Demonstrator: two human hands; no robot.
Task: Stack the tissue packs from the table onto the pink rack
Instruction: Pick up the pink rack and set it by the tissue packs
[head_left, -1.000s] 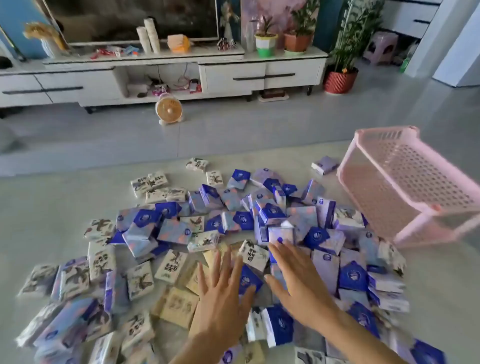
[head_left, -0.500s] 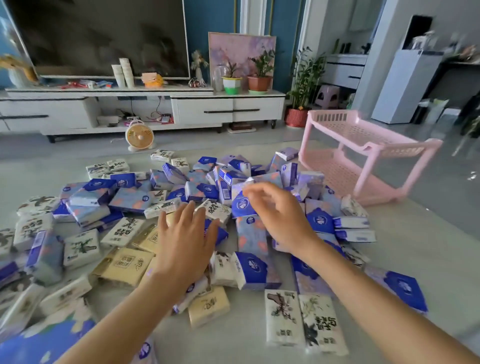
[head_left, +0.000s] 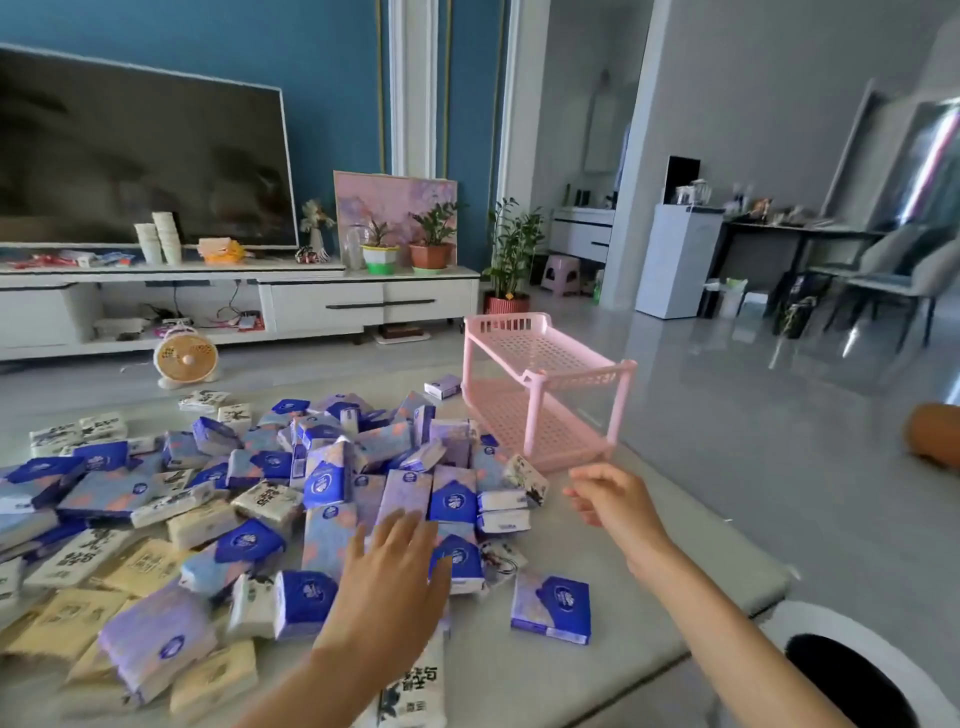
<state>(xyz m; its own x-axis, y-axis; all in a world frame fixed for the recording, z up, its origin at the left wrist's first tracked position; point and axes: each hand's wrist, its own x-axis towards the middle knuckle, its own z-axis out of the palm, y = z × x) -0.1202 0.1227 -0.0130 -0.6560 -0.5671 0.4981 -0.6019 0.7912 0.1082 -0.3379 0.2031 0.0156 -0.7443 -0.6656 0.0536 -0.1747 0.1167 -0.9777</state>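
A pale tabletop (head_left: 545, 680) fills the near part of the room, and most of it is buried under a loose heap of tissue packs (head_left: 332, 483): blue and lilac ones, white ones with black print, and a few yellow ones at the left. One blue pack (head_left: 551, 607) lies by itself near the front edge, and another pack (head_left: 442, 387) sits just beside the rack (head_left: 540, 348). The pink, two-tiered rack stands upright at the far right of the tabletop, close to the heap.

The left hand (head_left: 395, 577) is spread flat with fingers wide, low over the packs at the front of the heap; I cannot tell whether it touches them. The right hand (head_left: 610, 493) is raised between the heap and the rack, fingers loosely curled with nothing in them.

Behind, a dark TV (head_left: 140, 156) hangs on a blue wall above a long white cabinet (head_left: 363, 301) carrying paper cups (head_left: 161, 241), potted plants (head_left: 434, 244) and a pink painting (head_left: 395, 202). A small fan (head_left: 186, 358) sits on the glossy grey floor (head_left: 753, 415). Farther right are a pink stool (head_left: 561, 273) and grey chairs (head_left: 898, 280).
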